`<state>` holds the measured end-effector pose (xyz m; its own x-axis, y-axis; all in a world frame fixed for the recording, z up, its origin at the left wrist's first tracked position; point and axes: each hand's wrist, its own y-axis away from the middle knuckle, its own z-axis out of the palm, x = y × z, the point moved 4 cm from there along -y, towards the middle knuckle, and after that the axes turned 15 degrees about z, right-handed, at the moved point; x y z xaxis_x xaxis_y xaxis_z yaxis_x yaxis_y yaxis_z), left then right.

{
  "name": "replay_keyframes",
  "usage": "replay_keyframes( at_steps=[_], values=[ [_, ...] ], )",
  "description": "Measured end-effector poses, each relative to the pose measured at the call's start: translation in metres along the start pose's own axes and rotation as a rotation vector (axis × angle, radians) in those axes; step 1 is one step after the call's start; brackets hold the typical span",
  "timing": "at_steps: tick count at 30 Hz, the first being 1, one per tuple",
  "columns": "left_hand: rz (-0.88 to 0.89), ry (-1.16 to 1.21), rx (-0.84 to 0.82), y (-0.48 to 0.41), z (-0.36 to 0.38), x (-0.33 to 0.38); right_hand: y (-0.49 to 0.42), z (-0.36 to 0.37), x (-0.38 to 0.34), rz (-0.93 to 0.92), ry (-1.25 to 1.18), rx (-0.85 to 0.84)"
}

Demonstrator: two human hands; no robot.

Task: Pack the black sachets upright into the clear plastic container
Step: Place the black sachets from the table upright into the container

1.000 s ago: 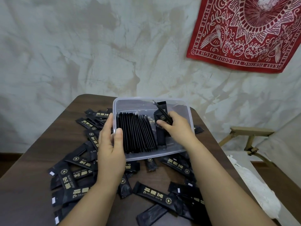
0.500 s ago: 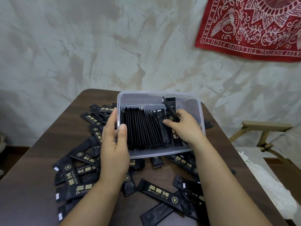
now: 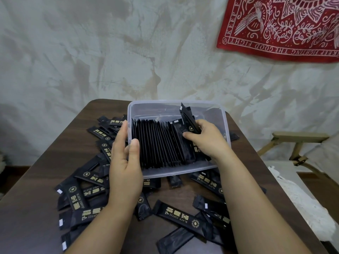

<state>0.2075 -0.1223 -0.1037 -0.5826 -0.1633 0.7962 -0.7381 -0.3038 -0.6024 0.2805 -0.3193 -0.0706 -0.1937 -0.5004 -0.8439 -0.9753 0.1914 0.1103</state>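
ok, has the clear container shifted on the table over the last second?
No. The clear container sits the same against the loose sachets by its left wall and the table far edge; only the camera shifted.

Pictured bare to the frame's lower edge: left hand (image 3: 124,165), right hand (image 3: 207,142) and both forearms, smooth and rounded, fingernails cut short and plain.

On my feed the light is soft, even and rather dim; shadows on the table (image 3: 36,208) lie faint and diffuse, and the lower left of the frame falls darkest. Gold print on the sachets (image 3: 180,216) reads sharp near centre, while the wide lens splays the table's edges outward.
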Motion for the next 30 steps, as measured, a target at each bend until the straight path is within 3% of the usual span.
replay_keyframes(
  at_steps=[10, 30],
  values=[
    [0.006, 0.005, 0.006, -0.0001, 0.0004, 0.0006, 0.004, -0.0037, -0.0047, -0.004, -0.069, -0.085],
    [0.003, 0.022, 0.007, 0.0012, 0.0013, -0.0001, 0.009, -0.006, -0.0056, 0.003, -0.146, -0.027]
  ],
)
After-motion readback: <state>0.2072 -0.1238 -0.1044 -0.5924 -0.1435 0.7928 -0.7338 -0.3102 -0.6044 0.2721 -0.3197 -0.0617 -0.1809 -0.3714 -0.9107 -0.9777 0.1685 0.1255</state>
